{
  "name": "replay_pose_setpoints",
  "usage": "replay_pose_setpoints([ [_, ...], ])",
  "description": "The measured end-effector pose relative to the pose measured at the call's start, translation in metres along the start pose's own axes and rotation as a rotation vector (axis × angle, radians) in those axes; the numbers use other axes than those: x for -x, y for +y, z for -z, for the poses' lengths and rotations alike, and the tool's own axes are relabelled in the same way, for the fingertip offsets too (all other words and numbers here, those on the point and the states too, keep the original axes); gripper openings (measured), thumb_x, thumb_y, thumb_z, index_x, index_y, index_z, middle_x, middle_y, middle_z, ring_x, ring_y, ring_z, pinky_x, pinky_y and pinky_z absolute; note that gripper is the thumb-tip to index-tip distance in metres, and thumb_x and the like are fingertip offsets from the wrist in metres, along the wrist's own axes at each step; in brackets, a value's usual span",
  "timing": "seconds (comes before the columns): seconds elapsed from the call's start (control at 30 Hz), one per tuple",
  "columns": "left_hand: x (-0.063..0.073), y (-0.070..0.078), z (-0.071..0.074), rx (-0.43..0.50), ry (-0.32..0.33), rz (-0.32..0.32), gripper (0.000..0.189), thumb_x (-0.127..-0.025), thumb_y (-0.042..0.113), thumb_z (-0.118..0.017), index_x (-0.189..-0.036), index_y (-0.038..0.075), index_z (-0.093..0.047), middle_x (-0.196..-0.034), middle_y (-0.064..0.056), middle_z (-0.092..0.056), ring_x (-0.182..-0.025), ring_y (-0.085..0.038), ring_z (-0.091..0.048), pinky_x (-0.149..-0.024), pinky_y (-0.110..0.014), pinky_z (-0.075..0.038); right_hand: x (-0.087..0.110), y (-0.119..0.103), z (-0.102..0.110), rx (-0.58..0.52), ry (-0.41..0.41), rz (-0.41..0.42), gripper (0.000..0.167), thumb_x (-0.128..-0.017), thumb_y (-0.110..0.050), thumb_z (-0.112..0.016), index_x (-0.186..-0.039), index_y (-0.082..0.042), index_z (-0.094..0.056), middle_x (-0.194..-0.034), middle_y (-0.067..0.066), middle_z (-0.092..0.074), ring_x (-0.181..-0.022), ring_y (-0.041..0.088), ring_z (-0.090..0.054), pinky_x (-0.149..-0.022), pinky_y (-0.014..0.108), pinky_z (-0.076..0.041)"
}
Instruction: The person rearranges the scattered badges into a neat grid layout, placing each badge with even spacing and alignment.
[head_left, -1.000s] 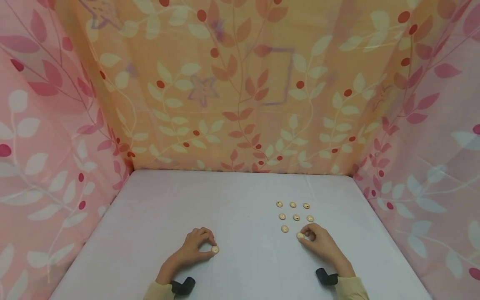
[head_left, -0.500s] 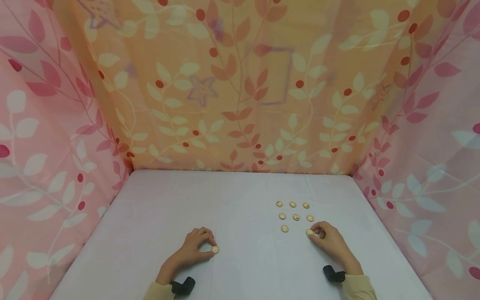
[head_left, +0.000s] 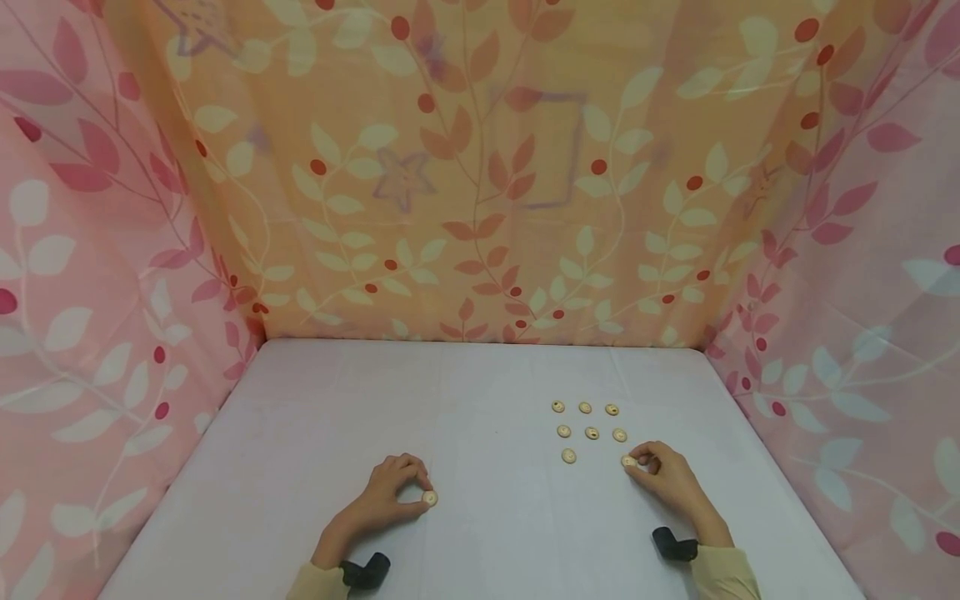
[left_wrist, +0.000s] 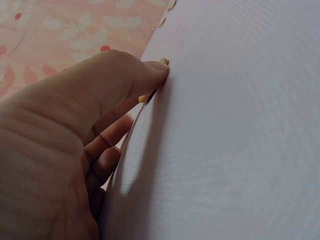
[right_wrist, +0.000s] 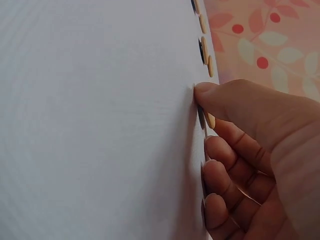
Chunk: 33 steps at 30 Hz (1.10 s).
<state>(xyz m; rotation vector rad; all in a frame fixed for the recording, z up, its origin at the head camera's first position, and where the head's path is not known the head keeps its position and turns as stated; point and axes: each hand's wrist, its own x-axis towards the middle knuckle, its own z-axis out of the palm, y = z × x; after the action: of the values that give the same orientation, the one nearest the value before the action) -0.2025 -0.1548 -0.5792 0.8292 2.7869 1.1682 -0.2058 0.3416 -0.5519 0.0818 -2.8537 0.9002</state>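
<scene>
My left hand rests low over the white table and pinches a small round wooden disc between thumb and forefinger. In the left wrist view the thumb covers most of that disc. On the right, my right hand pinches a similar wooden disc at its edge, close to the tabletop. Its other fingers are curled beneath in the right wrist view. Just beyond lie two rows of three discs, among them a middle disc. A single disc lies in the nearest row, left of the right hand.
A white cloth covers the table. Patterned curtains hang along its back and both sides. Dark camera mounts are strapped on both wrists, such as the left mount.
My right hand has moved to the right and slightly away from me, with the disc in its fingers. The left hand stays in place, holding its disc.
</scene>
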Motion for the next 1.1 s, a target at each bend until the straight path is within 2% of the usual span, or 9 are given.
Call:
replay_pose_setpoints([
  [0.2, 0.000, 0.001, 0.000, 0.001, -0.001, 0.007, 0.018, -0.076, 0.037, -0.073, -0.086, 0.037, -0.058, -0.107, 0.018, -0.049, -0.103, -0.011, -0.038, -0.088, -0.046, -0.026, 0.000, 0.005, -0.001, -0.052, 0.000, 0.003, 0.024, -0.076, -0.022, -0.076, -0.093, -0.009, -0.064, -0.079, -0.001, -0.054, -0.064, 0.006, -0.042, -0.056, 0.022, -0.035],
  [0.43, 0.000, 0.002, -0.001, -0.002, 0.014, 0.017, 0.019, -0.075, 0.038, -0.074, -0.086, 0.039, -0.058, -0.106, 0.019, -0.049, -0.102, -0.010, -0.039, -0.087, -0.045, -0.026, -0.001, 0.013, -0.003, -0.139, -0.022, -0.032, 0.026, -0.078, -0.025, -0.074, -0.097, -0.011, -0.065, -0.081, 0.000, -0.054, -0.065, 0.006, -0.041, -0.056, 0.022, -0.035],
  [0.83, -0.003, 0.004, -0.002, 0.005, 0.022, 0.038, 0.019, -0.074, 0.041, -0.075, -0.085, 0.039, -0.059, -0.105, 0.020, -0.049, -0.100, -0.009, -0.039, -0.089, -0.047, -0.025, -0.001, 0.016, -0.003, -0.145, -0.020, 0.003, 0.025, -0.078, -0.021, -0.074, -0.099, -0.012, -0.065, -0.081, -0.001, -0.051, -0.065, 0.006, -0.040, -0.056, 0.023, -0.034],
  [1.1, -0.006, 0.010, -0.002, -0.025, 0.036, 0.055, 0.018, -0.073, 0.040, -0.075, -0.082, 0.039, -0.060, -0.101, 0.021, -0.050, -0.099, -0.009, -0.041, -0.089, -0.047, -0.027, -0.001, 0.019, -0.007, -0.165, -0.008, 0.025, 0.025, -0.078, -0.020, -0.074, -0.099, -0.011, -0.065, -0.082, -0.001, -0.051, -0.065, 0.005, -0.039, -0.057, 0.023, -0.034],
])
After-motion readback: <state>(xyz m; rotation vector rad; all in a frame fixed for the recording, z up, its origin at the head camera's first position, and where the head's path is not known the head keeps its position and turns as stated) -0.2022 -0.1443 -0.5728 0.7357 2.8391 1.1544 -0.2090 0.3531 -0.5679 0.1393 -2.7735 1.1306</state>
